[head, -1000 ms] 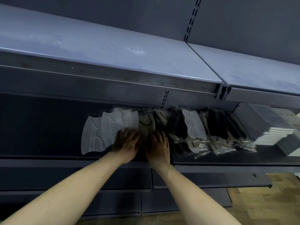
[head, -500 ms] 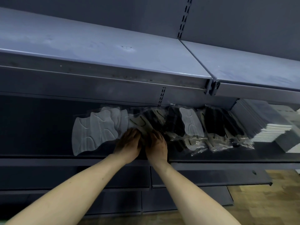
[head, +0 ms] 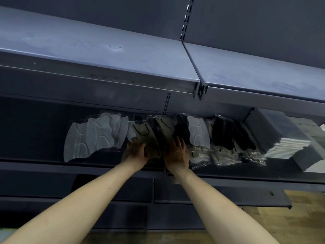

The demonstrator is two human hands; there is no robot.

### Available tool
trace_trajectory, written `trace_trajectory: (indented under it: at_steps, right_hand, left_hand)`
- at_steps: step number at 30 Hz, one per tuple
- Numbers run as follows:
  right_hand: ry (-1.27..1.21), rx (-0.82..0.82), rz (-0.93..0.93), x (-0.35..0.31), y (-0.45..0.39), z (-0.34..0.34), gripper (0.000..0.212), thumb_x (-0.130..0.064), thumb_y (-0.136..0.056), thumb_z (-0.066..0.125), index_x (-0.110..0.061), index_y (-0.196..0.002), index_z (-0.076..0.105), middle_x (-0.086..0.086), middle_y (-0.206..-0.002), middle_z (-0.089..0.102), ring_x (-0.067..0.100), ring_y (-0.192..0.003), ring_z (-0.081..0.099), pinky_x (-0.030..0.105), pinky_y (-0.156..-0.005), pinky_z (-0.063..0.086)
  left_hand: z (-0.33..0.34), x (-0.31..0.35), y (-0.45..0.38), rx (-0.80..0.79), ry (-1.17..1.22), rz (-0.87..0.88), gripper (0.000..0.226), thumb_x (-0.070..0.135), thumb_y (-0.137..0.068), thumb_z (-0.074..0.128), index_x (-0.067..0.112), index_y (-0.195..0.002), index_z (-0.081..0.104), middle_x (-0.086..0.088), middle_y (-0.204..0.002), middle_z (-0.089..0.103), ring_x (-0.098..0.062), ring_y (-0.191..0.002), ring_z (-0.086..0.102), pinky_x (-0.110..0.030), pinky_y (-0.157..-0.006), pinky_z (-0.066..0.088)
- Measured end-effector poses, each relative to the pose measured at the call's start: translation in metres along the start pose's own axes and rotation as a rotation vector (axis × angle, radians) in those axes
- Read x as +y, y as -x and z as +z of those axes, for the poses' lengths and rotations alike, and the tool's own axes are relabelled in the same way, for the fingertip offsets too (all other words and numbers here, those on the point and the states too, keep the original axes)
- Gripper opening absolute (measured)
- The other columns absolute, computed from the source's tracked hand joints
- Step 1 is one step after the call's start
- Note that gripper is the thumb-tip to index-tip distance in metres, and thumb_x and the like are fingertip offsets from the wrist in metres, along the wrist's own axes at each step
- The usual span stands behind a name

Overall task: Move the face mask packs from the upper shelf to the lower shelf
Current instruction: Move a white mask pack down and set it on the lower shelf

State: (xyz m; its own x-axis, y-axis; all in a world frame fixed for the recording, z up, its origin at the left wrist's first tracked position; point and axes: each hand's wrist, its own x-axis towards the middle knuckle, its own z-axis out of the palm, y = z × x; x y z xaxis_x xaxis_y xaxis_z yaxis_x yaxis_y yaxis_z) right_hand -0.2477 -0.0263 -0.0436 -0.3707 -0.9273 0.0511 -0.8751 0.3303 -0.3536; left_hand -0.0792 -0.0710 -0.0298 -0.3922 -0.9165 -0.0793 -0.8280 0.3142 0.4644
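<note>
While both hands worked the lower shelf (head: 88, 164), the face mask packs (head: 154, 136) sat there in an overlapping row. Left hand (head: 136, 152) curled round a pack; right hand (head: 177, 152) lay spread vs. the next. Best: seat packs upright w/ even overlap, no crushing.

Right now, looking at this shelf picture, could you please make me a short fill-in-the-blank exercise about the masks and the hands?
1. The upper shelf holds ____ mask packs.
2. The white mask packs lie at the ____ end of the row.
3. The left hand and right hand both rest on packs on the ____ shelf.
4. The stack of flat grey packets sits to the ____ of the masks.

Missing words: no; left; lower; right
</note>
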Motion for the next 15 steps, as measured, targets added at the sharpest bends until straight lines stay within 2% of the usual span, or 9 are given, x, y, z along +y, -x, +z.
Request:
trace_trajectory:
  at_steps: [3,7,8,10,12,13,15]
  right_hand:
    - [0.027,-0.012,0.061,0.018,-0.011,-0.014,0.061,-0.041,-0.104,0.036,-0.022,-0.159,0.018,0.003,-0.166,0.014,0.027,-0.153,0.005,0.043,-0.123,0.011]
    - [0.069,0.035,0.123,0.02,-0.016,-0.025,0.067,-0.039,-0.103,0.039,-0.012,-0.158,0.015,0.01,-0.166,0.011,0.03,-0.152,0.002,0.042,-0.124,0.007]
    - [0.09,0.042,0.087,0.018,-0.017,-0.026,0.069,-0.039,-0.103,0.04,-0.011,-0.158,0.012,0.011,-0.166,0.006,0.03,-0.153,-0.002,0.042,-0.124,0.005]
    - [0.106,0.031,-0.098,0.01,-0.02,-0.024,0.068,-0.037,-0.103,0.041,-0.014,-0.159,0.01,0.008,-0.167,0.003,0.026,-0.154,-0.005,0.041,-0.125,0.002]
    - [0.107,-0.048,-0.271,0.001,-0.023,-0.015,0.066,-0.037,-0.104,0.04,-0.02,-0.16,0.01,0.004,-0.168,0.005,0.022,-0.154,0.0,0.039,-0.125,0.005]
    - [0.097,-0.086,-0.27,-0.003,-0.023,-0.01,0.068,-0.04,-0.103,0.039,-0.021,-0.16,0.008,0.003,-0.168,0.007,0.021,-0.154,0.003,0.039,-0.125,0.007]
    - [0.017,-0.114,-0.076,-0.007,-0.021,-0.006,0.071,-0.05,-0.103,0.036,-0.019,-0.16,0.008,0.005,-0.167,0.009,0.023,-0.153,0.007,0.041,-0.124,0.012]
  left_hand:
    - [0.002,0.007,0.002,0.004,-0.039,-0.049,0.049,0.036,-0.096,0.055,0.02,-0.142,0.046,-0.01,-0.149,0.027,-0.034,-0.134,0.03,-0.042,-0.105,0.039]
    - [0.002,0.008,0.004,0.09,0.023,-0.022,0.04,0.029,-0.097,0.053,0.015,-0.135,0.051,-0.006,-0.144,0.031,-0.03,-0.126,0.038,-0.04,-0.099,0.044]
    - [0.001,0.008,0.003,0.127,0.059,0.012,0.036,0.026,-0.097,0.052,0.013,-0.131,0.054,-0.006,-0.144,0.033,-0.029,-0.126,0.04,-0.037,-0.098,0.044]
    - [-0.001,0.008,0.001,0.178,0.145,0.068,0.031,0.019,-0.098,0.053,0.011,-0.127,0.056,-0.005,-0.143,0.035,-0.026,-0.123,0.046,-0.031,-0.094,0.044]
    - [-0.004,0.007,-0.002,0.179,0.24,0.079,0.039,0.015,-0.098,0.052,0.014,-0.137,0.049,-0.005,-0.144,0.034,-0.025,-0.123,0.048,-0.026,-0.093,0.041]
    - [-0.004,0.006,-0.005,0.171,0.284,0.069,0.048,0.014,-0.098,0.053,0.017,-0.145,0.042,-0.005,-0.146,0.033,-0.024,-0.126,0.047,-0.025,-0.095,0.039]
    - [-0.004,0.002,-0.011,0.151,0.345,0.03,0.061,0.012,-0.098,0.054,0.023,-0.153,0.03,-0.007,-0.151,0.029,-0.025,-0.131,0.044,-0.024,-0.096,0.038]
